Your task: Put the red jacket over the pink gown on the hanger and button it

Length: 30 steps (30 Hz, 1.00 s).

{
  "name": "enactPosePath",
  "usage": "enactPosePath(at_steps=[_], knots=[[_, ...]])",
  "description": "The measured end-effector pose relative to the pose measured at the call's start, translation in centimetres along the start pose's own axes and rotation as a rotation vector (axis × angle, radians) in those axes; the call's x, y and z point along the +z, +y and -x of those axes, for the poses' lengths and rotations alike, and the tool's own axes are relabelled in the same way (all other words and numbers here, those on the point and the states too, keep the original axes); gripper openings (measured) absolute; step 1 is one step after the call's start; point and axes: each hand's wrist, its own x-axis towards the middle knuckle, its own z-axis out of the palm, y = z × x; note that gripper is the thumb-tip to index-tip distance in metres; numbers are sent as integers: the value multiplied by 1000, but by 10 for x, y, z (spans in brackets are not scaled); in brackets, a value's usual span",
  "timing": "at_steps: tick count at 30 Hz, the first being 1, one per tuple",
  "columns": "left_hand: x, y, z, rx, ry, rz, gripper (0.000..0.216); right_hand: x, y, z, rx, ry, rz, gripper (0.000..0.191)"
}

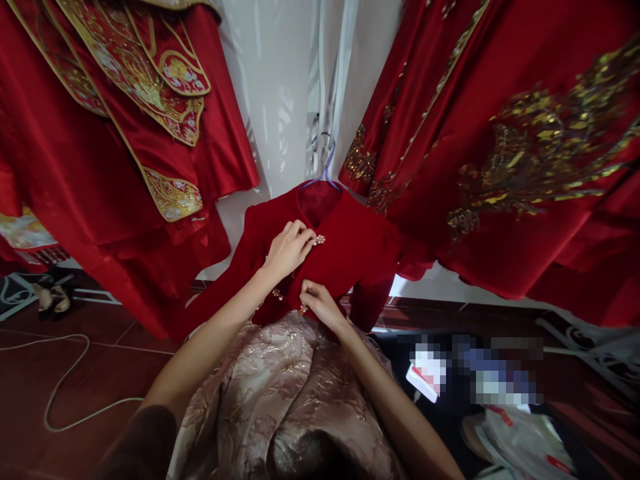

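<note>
Both my hands are at the front of the red jacket (345,257), pinching along its opening.
On my feed the jacket hangs on a purple hanger (329,162), straight ahead, its collar beyond the hands. My left hand (289,249) is the higher one, lying across the chest with thumb and fingertips closed at a beaded ornament (321,239); I can't tell whether they hold the bead or the cloth. My right hand (321,303) is lower and nearer me, fingers curled and pinching the front edge by a small gold ornament (303,309). Pale brocade fabric (260,373) spreads just below the hands, with embroidered red garments (215,153) hanging on either side.
</note>
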Motion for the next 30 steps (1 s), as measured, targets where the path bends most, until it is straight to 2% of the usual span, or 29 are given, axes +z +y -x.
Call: enactPosePath(at_steps=[3,7,11,15,20,23,26,28,30], knots=[[0,-1,-4,80,-57,-126,23,0,0,0,11,5,-1,12],[3,-3,-6,103,-93,-163,22,0,0,0,-5,-7,-5,11],[2,-3,-8,116,-96,-61,17,1,-4,1,-22,4,31,9],[-4,-1,-12,128,-125,162,12,5,-6,1,-31,38,101,4],[-13,-1,-20,31,-158,425,3,3,-8,-1,-90,254,153,6],[-17,-3,-24,-102,-151,614,4,-8,-19,-10,-197,474,207,6],[-17,-6,-28,-173,-159,675,7,-20,-39,-32,-331,677,186,14],[-16,-11,-29,-147,-159,662,7,-24,-55,-51,-422,683,141,23],[-14,-17,-30,-110,-130,634,6,-24,-70,-71,-443,578,92,35]])
